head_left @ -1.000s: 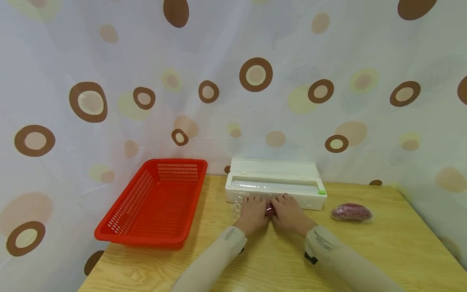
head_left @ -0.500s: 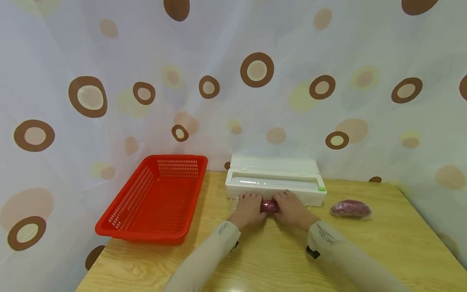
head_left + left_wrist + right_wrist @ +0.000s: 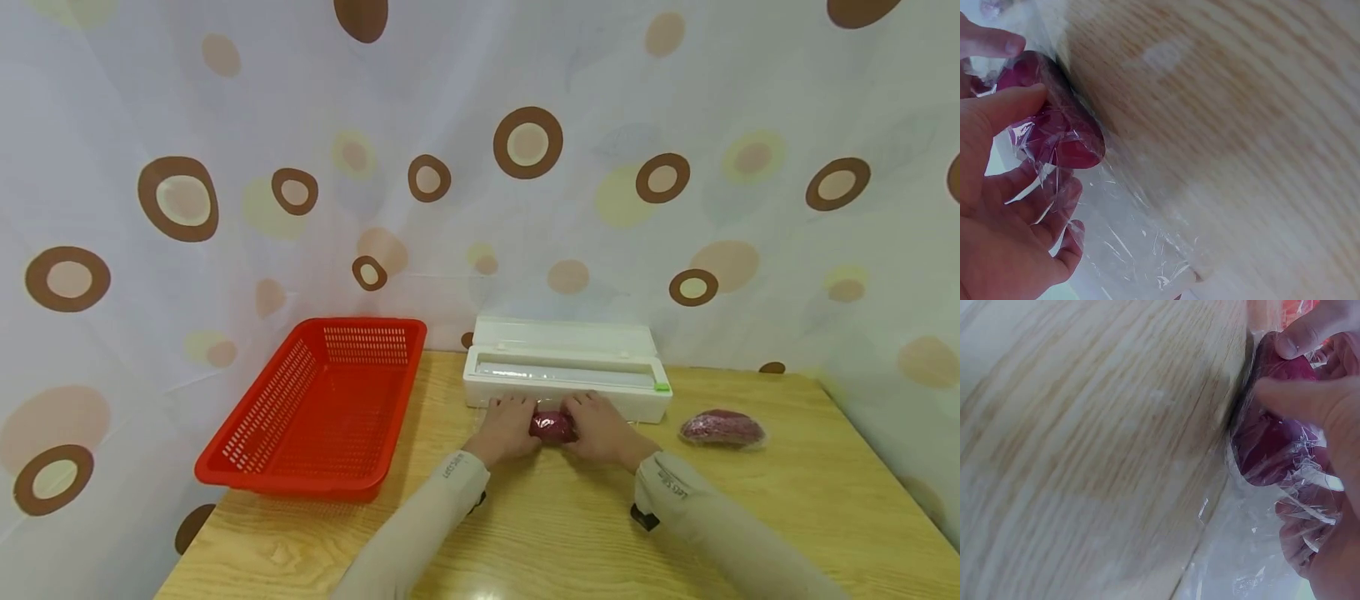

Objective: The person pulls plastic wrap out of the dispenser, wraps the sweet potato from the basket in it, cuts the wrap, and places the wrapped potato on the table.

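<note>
A purple-red sweet potato (image 3: 550, 426) lies on the table in front of the white box, with clear plastic wrap (image 3: 1132, 240) around it. My left hand (image 3: 506, 431) grips its left end, thumb pressed on the near side and fingers curled into the film. From the other end my right hand (image 3: 602, 431) holds it the same way, thumb on the skin (image 3: 1269, 440) and fingers in the crinkled film. Loose wrap spreads out past both ends. In the head view the hands cover the ends of the sweet potato.
Behind the hands stands a white cling-film box (image 3: 566, 406), lid raised, with the roll inside and a green slider (image 3: 662, 387) at its right. A wrapped purple-red sweet potato (image 3: 722, 428) rests at the right. A red plastic basket (image 3: 300, 483) sits at the left, and a patterned curtain hangs behind.
The hands have moved slightly apart, the left one leftward, so more of the sweet potato shows between them. The head view has tilted down a little. The box, basket and other sweet potato stay put.
</note>
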Demonstrator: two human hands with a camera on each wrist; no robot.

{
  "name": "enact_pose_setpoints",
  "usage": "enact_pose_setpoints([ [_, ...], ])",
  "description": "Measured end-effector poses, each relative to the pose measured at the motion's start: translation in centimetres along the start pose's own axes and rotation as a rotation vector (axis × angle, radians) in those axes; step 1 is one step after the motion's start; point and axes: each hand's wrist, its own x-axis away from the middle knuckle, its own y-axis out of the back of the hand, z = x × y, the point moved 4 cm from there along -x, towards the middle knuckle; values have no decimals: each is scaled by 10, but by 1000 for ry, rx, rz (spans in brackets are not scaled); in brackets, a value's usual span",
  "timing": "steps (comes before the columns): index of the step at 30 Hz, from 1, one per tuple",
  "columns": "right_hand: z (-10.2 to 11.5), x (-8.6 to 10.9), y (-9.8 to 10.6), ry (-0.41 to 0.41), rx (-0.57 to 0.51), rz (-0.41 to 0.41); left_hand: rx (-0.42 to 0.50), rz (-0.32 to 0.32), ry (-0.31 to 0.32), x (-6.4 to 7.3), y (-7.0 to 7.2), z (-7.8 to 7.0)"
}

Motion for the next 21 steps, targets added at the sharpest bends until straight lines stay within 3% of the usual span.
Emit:
enact_pose_setpoints([
  [5,2,1,3,0,1,34,-14,41,-15,0,2,2],
  [10,-2,2,2,-54,-30,95,-28,101,-32,-1,1,1],
  [16,-7,3,3,-79,-57,98,-13,81,-53,-1,2,-3],
  [21,-3,5,2,-30,6,89,37,90,-44,-1,0,0],
])
